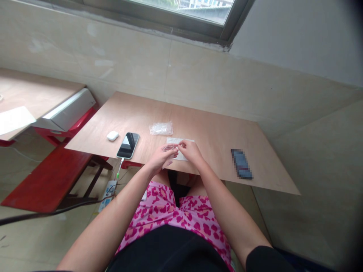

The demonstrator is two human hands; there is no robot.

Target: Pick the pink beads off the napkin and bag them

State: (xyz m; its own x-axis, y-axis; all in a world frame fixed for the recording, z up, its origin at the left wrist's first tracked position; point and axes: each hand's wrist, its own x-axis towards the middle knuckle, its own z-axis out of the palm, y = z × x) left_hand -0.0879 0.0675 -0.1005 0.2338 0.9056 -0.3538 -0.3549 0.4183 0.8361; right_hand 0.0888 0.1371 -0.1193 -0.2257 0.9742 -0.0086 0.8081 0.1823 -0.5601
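The left hand [160, 158] pinches a small clear plastic piece [169, 148] above a white paper [181, 155] on the wooden table [198, 121]. It looks light and soft, so hold its edge with fingertips. The right hand [191, 151] curls close by; its grip is hard to tell.

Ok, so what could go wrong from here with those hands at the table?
The small translucent item pinched in the left hand might slip; it looks thin and hard to spot, and the table edge lies close below. Also, moving the left arm could perhaps snag the charging cable running off the table edge from the smartphone, tugging the phone.
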